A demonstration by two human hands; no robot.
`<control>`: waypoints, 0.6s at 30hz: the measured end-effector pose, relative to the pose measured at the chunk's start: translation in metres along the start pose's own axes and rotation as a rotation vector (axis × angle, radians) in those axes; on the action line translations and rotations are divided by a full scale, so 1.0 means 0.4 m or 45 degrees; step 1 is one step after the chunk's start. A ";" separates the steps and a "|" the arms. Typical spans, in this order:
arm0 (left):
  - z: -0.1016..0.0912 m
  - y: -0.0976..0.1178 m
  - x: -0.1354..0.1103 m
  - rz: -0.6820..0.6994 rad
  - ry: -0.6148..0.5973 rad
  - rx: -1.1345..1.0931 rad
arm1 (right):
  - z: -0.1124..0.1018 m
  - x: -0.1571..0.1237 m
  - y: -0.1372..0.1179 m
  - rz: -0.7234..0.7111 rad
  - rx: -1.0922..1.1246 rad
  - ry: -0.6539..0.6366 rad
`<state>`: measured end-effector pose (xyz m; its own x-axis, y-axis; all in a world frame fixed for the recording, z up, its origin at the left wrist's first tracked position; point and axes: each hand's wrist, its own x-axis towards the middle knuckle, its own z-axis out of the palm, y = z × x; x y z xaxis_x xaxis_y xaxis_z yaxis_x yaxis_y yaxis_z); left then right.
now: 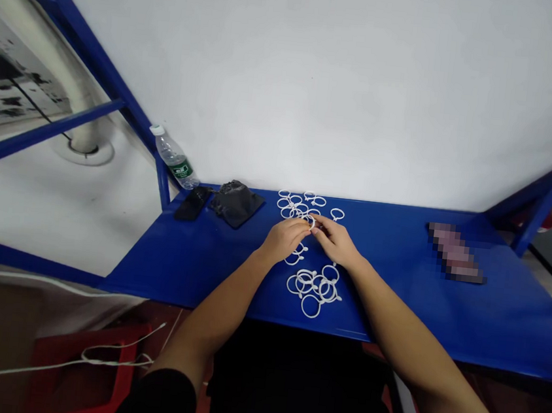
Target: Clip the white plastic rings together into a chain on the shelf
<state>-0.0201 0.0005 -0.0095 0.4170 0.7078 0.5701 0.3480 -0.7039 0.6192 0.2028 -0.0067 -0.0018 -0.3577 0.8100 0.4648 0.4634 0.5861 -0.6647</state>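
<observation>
My left hand (286, 237) and my right hand (335, 240) meet over the blue table (201, 258), fingers pinched together on one white plastic ring (310, 221). A far group of several white rings (300, 204) lies just beyond the fingertips. A nearer heap of several white rings (314, 287) lies between my forearms, close to the front edge. One more ring (296, 255) sits under my left hand.
A clear water bottle (174, 158) with a green label leans at the back left corner. A black phone (192, 203) and a crumpled black bag (235, 202) lie beside it. A blurred flat object (456, 253) rests at the right. Blue frame bars (535, 207) flank the table.
</observation>
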 end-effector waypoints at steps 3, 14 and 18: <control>-0.001 -0.006 0.000 0.071 0.004 0.065 | -0.004 0.000 0.003 -0.005 0.043 0.069; 0.068 -0.037 -0.013 -0.099 0.226 -0.435 | -0.027 0.001 0.011 -0.027 -0.124 -0.023; 0.070 -0.035 -0.012 -0.208 0.175 -0.603 | -0.023 0.001 0.010 0.024 -0.090 -0.060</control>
<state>-0.0035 0.0055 -0.0360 0.2637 0.8300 0.4916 -0.0324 -0.5017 0.8644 0.2122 -0.0038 0.0011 -0.3851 0.8200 0.4234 0.5260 0.5720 -0.6294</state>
